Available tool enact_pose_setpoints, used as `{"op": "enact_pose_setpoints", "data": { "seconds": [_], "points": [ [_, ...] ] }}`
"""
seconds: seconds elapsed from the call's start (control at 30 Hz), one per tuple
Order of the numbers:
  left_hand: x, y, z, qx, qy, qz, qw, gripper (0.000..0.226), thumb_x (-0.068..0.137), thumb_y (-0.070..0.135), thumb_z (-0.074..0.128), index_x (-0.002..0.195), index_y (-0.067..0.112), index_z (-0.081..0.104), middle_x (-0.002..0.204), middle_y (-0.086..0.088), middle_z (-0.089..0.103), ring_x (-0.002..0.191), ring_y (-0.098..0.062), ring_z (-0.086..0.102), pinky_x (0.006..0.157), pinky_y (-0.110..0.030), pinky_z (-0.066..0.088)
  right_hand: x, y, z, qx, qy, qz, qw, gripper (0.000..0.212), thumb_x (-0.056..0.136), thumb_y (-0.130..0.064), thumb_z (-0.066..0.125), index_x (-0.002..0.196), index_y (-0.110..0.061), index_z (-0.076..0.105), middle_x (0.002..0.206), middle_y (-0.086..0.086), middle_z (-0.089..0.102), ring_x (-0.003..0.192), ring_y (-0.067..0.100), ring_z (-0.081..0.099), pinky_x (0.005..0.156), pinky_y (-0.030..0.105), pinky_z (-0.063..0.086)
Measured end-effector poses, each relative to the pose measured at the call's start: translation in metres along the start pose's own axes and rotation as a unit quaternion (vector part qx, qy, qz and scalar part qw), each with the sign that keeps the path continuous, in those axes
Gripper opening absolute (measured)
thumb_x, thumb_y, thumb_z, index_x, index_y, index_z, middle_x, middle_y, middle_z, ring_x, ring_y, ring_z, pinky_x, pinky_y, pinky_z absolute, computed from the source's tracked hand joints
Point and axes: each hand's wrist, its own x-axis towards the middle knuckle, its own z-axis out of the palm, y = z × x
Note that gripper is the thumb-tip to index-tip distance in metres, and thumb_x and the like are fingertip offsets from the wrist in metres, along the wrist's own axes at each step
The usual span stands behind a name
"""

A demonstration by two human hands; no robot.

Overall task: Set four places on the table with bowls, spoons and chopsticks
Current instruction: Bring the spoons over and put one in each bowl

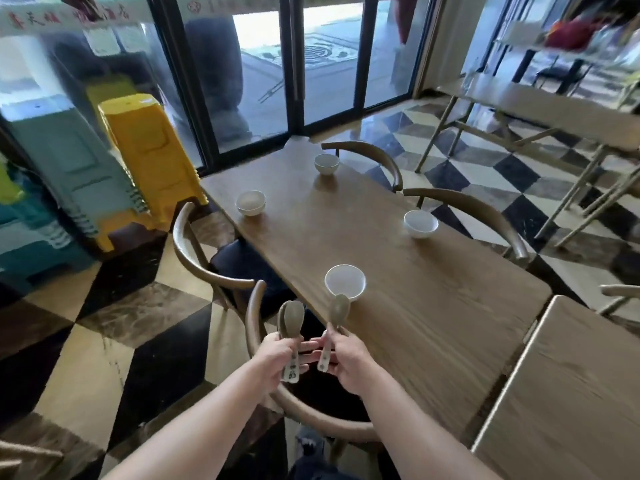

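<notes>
Four white ceramic bowls (345,283) sit on the brown wooden counter (433,306). The right hand (348,358) pinches one beige ceramic spoon (334,327) at six o'clock of the nearest bowl; the left hand (277,355) grips a bundle of matching spoons (291,327), which could slip and shatter on the tiles.

Left hand (277,355) grips a bunch of spoons (291,322); right hand (348,358) holds single spoon (337,315) just short of nearest bowl (345,282). Four bowls on counter (433,306), one per chair.
</notes>
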Motion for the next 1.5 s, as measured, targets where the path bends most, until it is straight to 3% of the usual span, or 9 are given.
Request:
{"op": "enact_pose_setpoints", "data": {
  "seconds": [0.07,0.13,0.2,0.33,0.4,0.53,0.73,1.0,1.5],
  "points": [
    [0.033,0.023,0.009,0.008,-0.011,-0.012,1.000,0.011,0.103,0.007,0.046,0.110,0.004,0.053,0.095,-0.014,0.078,0.081,-0.034,0.076,0.088,-0.051,0.057,0.020,-0.023,-0.015,0.025,0.033,0.002,0.999,0.021,0.102,-0.037,0.044,0.098,-0.019,0.055,0.077,0.002,0.074,0.066,0.020,0.068,0.063,0.032,0.049],
    [0.063,0.044,0.018,0.006,-0.013,-0.020,1.000,0.010,0.104,0.008,0.045,0.098,0.007,0.053,0.075,-0.007,0.076,0.053,-0.023,0.068,0.063,-0.039,0.058,0.040,-0.042,-0.030,0.026,0.061,-0.005,0.998,0.030,0.100,-0.044,0.046,0.083,-0.019,0.051,0.053,-0.003,0.057,0.042,0.014,0.048,0.046,0.023,0.037],
    [0.091,0.059,0.025,0.009,-0.009,-0.026,1.000,0.019,0.104,0.012,0.044,0.086,0.010,0.051,0.060,-0.002,0.064,0.038,-0.012,0.047,0.044,-0.024,0.044,0.060,-0.058,-0.044,-0.020,0.083,-0.008,0.996,0.036,0.099,-0.046,0.047,0.075,-0.019,0.050,0.048,-0.005,0.041,0.039,0.011,0.027,0.044,0.021,0.018],
    [0.134,0.069,0.031,-0.048,-0.024,-0.092,0.994,0.028,0.107,0.023,0.040,0.082,0.012,0.047,0.051,0.001,0.052,0.033,-0.009,0.034,0.036,-0.018,0.031,0.086,-0.081,-0.058,-0.082,0.066,0.023,0.994,0.017,0.096,-0.007,0.042,0.084,-0.013,0.053,0.057,-0.002,0.043,0.043,0.011,0.031,0.044,0.022,0.020],
    [0.148,0.067,0.030,-0.084,-0.028,-0.121,0.989,0.021,0.106,0.021,0.040,0.090,0.009,0.048,0.053,-0.001,0.057,0.034,-0.012,0.039,0.037,-0.020,0.035,0.094,-0.086,-0.061,-0.095,0.051,0.032,0.994,0.017,0.096,-0.001,0.042,0.088,-0.008,0.056,0.063,0.003,0.053,0.044,0.011,0.039,0.040,0.019,0.028],
    [0.172,0.067,0.022,-0.093,-0.028,-0.139,0.986,0.014,0.104,0.019,0.046,0.099,0.009,0.054,0.064,-0.004,0.068,0.044,-0.017,0.053,0.047,-0.029,0.049,0.110,-0.090,-0.065,-0.094,0.042,0.065,0.993,0.025,0.099,-0.021,0.053,0.085,-0.003,0.062,0.070,0.008,0.068,0.044,0.011,0.049,0.040,0.019,0.034],
    [0.196,0.073,0.005,-0.045,-0.021,-0.146,0.988,0.015,0.103,0.020,0.046,0.095,0.011,0.054,0.068,-0.005,0.073,0.049,-0.020,0.058,0.053,-0.030,0.049,0.132,-0.091,-0.071,-0.110,0.071,0.116,0.985,0.031,0.099,-0.036,0.049,0.086,-0.014,0.065,0.058,-0.005,0.047,0.040,0.006,0.030,0.040,0.015,0.020],
    [0.209,0.082,-0.007,-0.020,-0.020,-0.159,0.987,0.016,0.103,0.020,0.048,0.096,0.010,0.057,0.066,-0.004,0.071,0.052,-0.020,0.059,0.059,-0.033,0.049,0.146,-0.090,-0.079,-0.077,0.055,0.164,0.982,0.021,0.097,-0.023,0.050,0.094,-0.012,0.066,0.057,-0.005,0.039,0.046,0.008,0.025,0.044,0.020,0.015],
    [0.196,0.081,0.011,-0.021,-0.025,-0.173,0.984,0.017,0.103,0.019,0.048,0.100,0.006,0.058,0.068,-0.006,0.066,0.053,-0.021,0.056,0.056,-0.033,0.049,0.148,-0.083,-0.088,-0.034,0.144,0.105,0.983,0.017,0.091,-0.019,0.067,0.083,-0.011,0.054,0.065,0.007,0.055,0.044,0.012,0.041,0.041,0.021,0.033]
  ]
}}
